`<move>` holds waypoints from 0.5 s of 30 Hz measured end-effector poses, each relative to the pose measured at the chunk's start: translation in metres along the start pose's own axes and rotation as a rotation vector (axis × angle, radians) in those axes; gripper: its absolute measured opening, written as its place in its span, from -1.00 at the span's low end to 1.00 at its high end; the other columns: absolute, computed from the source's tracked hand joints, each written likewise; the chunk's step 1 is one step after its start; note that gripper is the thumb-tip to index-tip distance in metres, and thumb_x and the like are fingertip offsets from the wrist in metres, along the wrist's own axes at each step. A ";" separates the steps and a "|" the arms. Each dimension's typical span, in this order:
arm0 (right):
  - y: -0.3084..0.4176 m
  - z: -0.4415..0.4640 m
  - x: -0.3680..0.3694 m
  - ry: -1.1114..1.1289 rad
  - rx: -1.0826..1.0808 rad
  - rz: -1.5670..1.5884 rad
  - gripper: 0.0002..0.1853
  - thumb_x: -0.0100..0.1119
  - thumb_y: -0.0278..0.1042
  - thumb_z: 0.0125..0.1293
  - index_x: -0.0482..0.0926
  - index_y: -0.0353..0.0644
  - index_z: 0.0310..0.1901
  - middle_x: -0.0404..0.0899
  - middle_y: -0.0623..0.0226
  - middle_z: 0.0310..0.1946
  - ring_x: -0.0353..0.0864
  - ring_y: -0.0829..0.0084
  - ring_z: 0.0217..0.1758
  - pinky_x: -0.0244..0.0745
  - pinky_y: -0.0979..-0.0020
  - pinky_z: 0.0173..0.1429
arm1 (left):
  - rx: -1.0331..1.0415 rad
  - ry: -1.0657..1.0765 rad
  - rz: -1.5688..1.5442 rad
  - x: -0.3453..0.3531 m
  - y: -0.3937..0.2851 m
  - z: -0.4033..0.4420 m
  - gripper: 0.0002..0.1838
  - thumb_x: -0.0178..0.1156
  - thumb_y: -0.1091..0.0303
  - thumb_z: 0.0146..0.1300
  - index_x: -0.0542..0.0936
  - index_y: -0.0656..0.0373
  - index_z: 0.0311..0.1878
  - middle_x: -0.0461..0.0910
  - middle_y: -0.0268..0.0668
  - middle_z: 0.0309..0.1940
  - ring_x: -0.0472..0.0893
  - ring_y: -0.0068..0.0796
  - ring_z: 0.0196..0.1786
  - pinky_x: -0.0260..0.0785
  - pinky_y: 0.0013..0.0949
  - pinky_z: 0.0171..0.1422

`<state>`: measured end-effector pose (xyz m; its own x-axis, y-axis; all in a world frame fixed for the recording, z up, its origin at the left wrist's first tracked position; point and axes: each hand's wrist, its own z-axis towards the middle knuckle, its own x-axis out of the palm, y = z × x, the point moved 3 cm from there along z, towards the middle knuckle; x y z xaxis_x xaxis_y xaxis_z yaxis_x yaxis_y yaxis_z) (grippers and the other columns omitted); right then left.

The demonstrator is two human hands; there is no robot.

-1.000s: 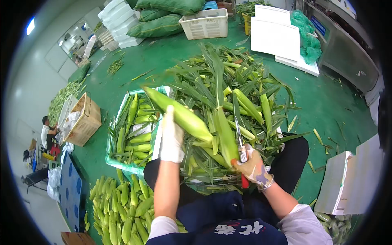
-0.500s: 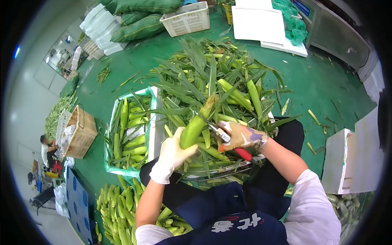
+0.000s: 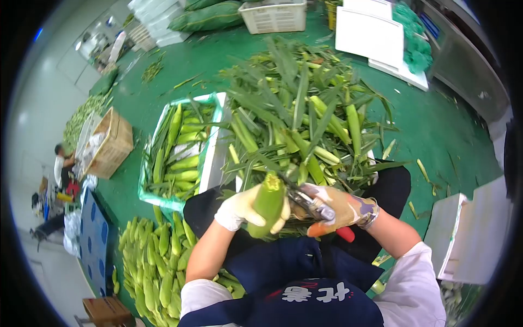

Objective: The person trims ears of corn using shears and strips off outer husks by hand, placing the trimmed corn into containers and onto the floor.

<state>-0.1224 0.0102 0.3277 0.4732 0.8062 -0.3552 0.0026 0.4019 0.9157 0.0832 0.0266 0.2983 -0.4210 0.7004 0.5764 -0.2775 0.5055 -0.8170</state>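
Note:
My left hand [image 3: 238, 208], in a pale glove, is wrapped round a green corn ear [image 3: 268, 206] in its husk. The ear stands nearly upright, its cut pale end facing up towards me. My right hand [image 3: 342, 208], in a camouflage-pattern glove, grips pruning shears [image 3: 310, 203] with a red handle end. Their blades lie close beside the top of the ear; whether they touch it I cannot tell. Right beyond both hands rises a heap of corn ears and leaves [image 3: 305, 109].
A white foam box [image 3: 219, 143] lined with green film holds corn ears at the left. Trimmed ears [image 3: 155, 267] are piled on the floor at lower left. Another foam box [image 3: 455, 234] stands at the right. A person [image 3: 62, 163] sits at far left, near a beige crate [image 3: 117, 143].
The ear's long leafy tip is gone, leaving a cut end. My left hand has brought the ear closer and turned its end up towards me. The shears have moved nearer my body.

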 end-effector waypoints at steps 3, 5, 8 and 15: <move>-0.001 -0.011 0.027 -0.462 0.466 0.945 -0.75 0.27 -0.48 0.13 0.44 -0.23 -0.18 0.38 0.36 -0.58 0.38 0.46 -0.68 0.43 0.38 -0.49 | 0.049 -0.336 -0.162 0.029 0.008 -0.047 -0.38 0.51 0.21 -0.18 0.51 0.37 -0.08 0.60 -0.08 -0.38 0.61 -0.20 -0.39 0.49 -0.26 -0.26; -0.034 -0.033 0.023 -0.720 0.471 0.881 -0.77 0.19 -0.45 0.20 0.43 -0.26 -0.13 0.40 0.31 -0.55 0.41 0.43 -0.62 0.45 0.34 -0.48 | 0.039 -0.615 0.032 0.033 0.020 -0.121 -0.39 0.48 0.20 -0.07 0.51 0.34 0.01 0.62 -0.15 -0.27 0.63 -0.29 -0.32 0.51 -0.31 -0.18; -0.068 -0.057 0.019 -0.778 0.452 0.925 -0.61 0.23 -0.50 0.17 0.37 -0.26 0.03 0.52 0.21 -0.41 0.59 0.27 -0.43 0.59 0.24 -0.37 | -0.048 -1.537 0.232 0.052 0.060 -0.274 -0.39 0.43 0.28 0.08 0.46 0.26 0.19 0.63 -0.26 -0.17 0.62 -0.48 -0.19 0.50 -0.39 -0.08; -0.108 -0.071 0.019 -0.828 0.718 0.757 -0.53 0.27 -0.50 0.13 0.36 -0.29 0.08 0.51 0.19 -0.37 0.58 0.26 -0.40 0.60 0.18 -0.30 | -1.749 -2.605 1.001 0.127 0.175 -0.618 -0.72 0.35 0.27 0.01 0.59 0.28 -0.32 0.65 -0.04 -0.35 0.67 -0.08 -0.26 0.53 -0.13 -0.20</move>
<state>-0.1762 0.0135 0.2086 0.9558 0.1247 0.2663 -0.1573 -0.5485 0.8212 0.5148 0.5153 0.2400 0.3411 0.3211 -0.8835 -0.0982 0.9469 0.3063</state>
